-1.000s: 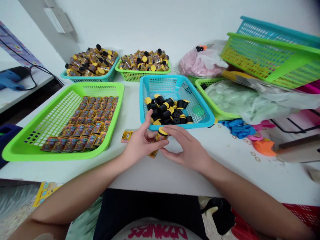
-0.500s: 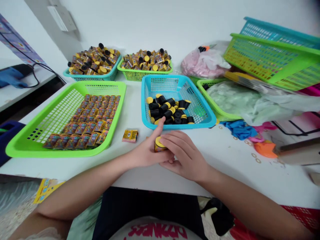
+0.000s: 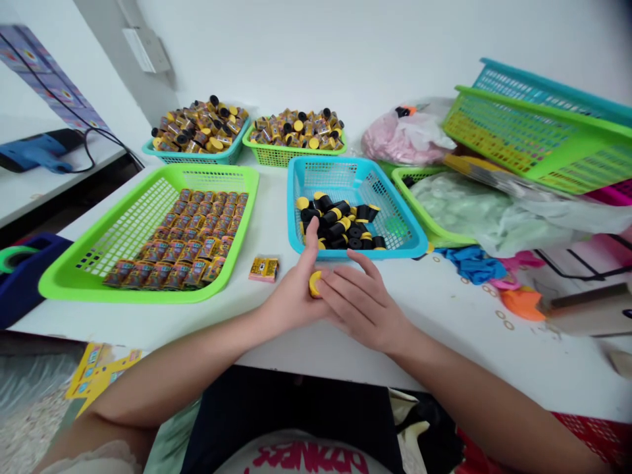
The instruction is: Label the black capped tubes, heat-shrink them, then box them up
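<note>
Cylinders in basket, label stack left

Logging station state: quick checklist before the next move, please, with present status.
1. Yellow-topped piece between left hand and right hand: ok.
2. Wrap on that piece smooth: cannot tell, hands cover its side.
3. Printed stack separate from the left hand: ok, lies on the table.
4. Black pieces in the blue basket: ok, jumbled.
5. Printed pieces lined up in the large green basket: ok, in rows.
6. Right side of table tidy: not ok, orange scrap and others lie there.

Wall socket — pinkish plastic bag
</note>
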A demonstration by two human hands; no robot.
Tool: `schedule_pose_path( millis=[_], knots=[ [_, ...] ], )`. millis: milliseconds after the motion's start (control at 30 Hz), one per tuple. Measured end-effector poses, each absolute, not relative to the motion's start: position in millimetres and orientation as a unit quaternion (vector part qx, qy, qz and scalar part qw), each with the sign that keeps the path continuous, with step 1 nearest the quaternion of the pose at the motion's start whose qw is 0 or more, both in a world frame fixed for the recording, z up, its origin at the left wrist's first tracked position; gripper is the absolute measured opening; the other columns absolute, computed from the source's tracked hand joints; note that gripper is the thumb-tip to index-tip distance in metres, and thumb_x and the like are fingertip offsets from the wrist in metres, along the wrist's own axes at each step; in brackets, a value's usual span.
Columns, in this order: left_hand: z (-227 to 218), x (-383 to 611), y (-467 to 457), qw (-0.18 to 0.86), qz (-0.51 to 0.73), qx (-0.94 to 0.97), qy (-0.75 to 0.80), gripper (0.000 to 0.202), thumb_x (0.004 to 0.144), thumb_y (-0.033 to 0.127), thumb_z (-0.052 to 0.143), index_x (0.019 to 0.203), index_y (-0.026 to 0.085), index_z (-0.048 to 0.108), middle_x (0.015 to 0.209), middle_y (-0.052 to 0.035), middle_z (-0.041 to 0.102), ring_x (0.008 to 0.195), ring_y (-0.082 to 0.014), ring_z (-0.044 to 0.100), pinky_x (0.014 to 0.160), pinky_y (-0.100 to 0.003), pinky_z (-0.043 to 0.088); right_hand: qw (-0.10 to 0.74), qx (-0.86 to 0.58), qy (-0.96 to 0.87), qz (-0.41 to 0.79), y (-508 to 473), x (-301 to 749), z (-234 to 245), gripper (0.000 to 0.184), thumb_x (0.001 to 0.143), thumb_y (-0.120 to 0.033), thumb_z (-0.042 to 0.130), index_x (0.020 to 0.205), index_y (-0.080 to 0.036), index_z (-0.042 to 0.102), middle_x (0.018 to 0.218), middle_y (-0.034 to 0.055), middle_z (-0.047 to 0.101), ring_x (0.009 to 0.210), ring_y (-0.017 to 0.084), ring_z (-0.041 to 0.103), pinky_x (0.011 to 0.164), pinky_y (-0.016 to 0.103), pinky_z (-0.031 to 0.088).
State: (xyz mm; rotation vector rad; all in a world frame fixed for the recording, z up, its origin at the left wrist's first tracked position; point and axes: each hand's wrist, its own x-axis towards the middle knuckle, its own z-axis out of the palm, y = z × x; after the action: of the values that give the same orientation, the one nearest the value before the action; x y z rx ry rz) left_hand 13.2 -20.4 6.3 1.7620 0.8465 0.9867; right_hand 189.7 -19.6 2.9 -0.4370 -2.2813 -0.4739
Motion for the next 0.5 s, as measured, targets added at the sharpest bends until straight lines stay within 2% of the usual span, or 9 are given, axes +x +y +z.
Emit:
schedule_pose_path(
  millis=[67,133,200,267,300,367,433,467,500],
  knots=[
    [7.2,13.4,-19.6,0.428,0.414,0.721,0.355,0.108,0.08,0.014,0.054,0.153,0.02,-0.024,0.066,0.0075,0.044,0.057,-0.0129,0.048,0.055,-0.023,0.043,0.378,-0.177,-0.89,-0.185,-19.3,189.6,2.0,0.033,0.091,-0.011,0.06,0.123,-0.013,0.059,0.115,0.0111,0.07,0.119,0.022,0.059,0.116,0.058,0.038],
    [9.5,13.9,-20.1,0.401,0.416,0.73,0.365,0.107,0.079,0.014,0.055,0.154,0.019,-0.02,0.073,0.0046,0.054,0.063,-0.0137,0.055,0.058,-0.023,0.048,0.378,-0.185,-0.888,-0.185,-19.7,188.6,0.5,0.034,0.091,-0.014,0.061,0.125,-0.015,0.057,0.116,0.0095,0.07,0.117,0.022,0.059,0.116,0.058,0.037],
    [14.4,11.8,-23.7,0.36,0.408,0.75,0.374,0.097,0.079,0.015,0.059,0.157,0.022,0.003,0.095,-0.0033,0.064,0.082,-0.0168,0.064,0.065,-0.025,0.053,0.377,-0.191,-0.886,-0.192,-20.4,186.9,0.5,0.035,0.091,-0.017,0.061,0.126,-0.017,0.056,0.113,0.0083,0.07,0.114,0.022,0.061,0.116,0.057,0.036],
    [22.7,3.8,-31.6,0.319,0.403,0.759,0.399,0.073,0.081,0.021,0.065,0.147,0.025,0.035,0.112,-0.007,0.065,0.096,-0.0188,0.065,0.073,-0.026,0.057,0.384,-0.201,-0.882,-0.186,-18.7,186.6,4.9,0.037,0.09,-0.025,0.065,0.127,-0.021,0.056,0.112,0.0074,0.07,0.112,0.022,0.061,0.115,0.056,0.037],
    [28.0,-3.2,-36.9,0.307,0.402,0.754,0.419,0.061,0.081,0.026,0.068,0.138,0.025,0.047,0.113,-0.0064,0.066,0.096,-0.0186,0.066,0.074,-0.027,0.058,0.39,-0.215,-0.879,-0.171,-15.4,188.0,9.4,0.041,0.089,-0.033,0.067,0.127,-0.022,0.056,0.115,0.0085,0.069,0.113,0.024,0.06,0.113,0.055,0.039],
    [40.7,-23.9,-47.8,0.285,0.413,0.728,0.467,0.046,0.081,0.036,0.073,0.122,0.024,0.057,0.105,-0.0037,0.069,0.089,-0.017,0.069,0.074,-0.027,0.059,0.379,-0.282,-0.874,-0.112,-1.2,195.9,22.9,0.052,0.087,-0.05,0.065,0.13,-0.022,0.055,0.125,0.0123,0.064,0.12,0.027,0.057,0.109,0.052,0.042],
    [55.5,-52.9,-55.5,0.239,0.422,0.706,0.517,0.037,0.08,0.041,0.074,0.11,0.024,0.061,0.102,-0.0025,0.071,0.088,-0.0174,0.07,0.077,-0.029,0.06,0.297,-0.41,-0.862,-0.038,24.0,210.6,40.1,0.053,0.093,-0.054,0.05,0.131,-0.017,0.056,0.131,0.016,0.06,0.125,0.029,0.054,0.105,0.046,0.044],
    [63.4,-69.5,-57.2,0.208,0.419,0.698,0.543,0.032,0.08,0.042,0.073,0.105,0.024,0.063,0.104,-0.0024,0.071,0.09,-0.0183,0.07,0.08,-0.03,0.06,0.219,-0.492,-0.843,-0.001,39.7,219.4,48.3,0.046,0.1,-0.046,0.038,0.128,-0.016,0.058,0.127,0.0156,0.063,0.122,0.027,0.057,0.103,0.043,0.046],
    [71.7,-86.7,-57.2,0.179,0.413,0.689,0.568,0.029,0.08,0.044,0.073,0.1,0.024,0.065,0.106,-0.0021,0.072,0.091,-0.019,0.07,0.082,-0.031,0.059,0.108,-0.572,-0.813,0.029,56.2,228.1,55.4,0.045,0.101,-0.04,0.032,0.126,-0.014,0.06,0.122,0.0167,0.065,0.116,0.027,0.061,0.099,0.041,0.047]
  ],
)
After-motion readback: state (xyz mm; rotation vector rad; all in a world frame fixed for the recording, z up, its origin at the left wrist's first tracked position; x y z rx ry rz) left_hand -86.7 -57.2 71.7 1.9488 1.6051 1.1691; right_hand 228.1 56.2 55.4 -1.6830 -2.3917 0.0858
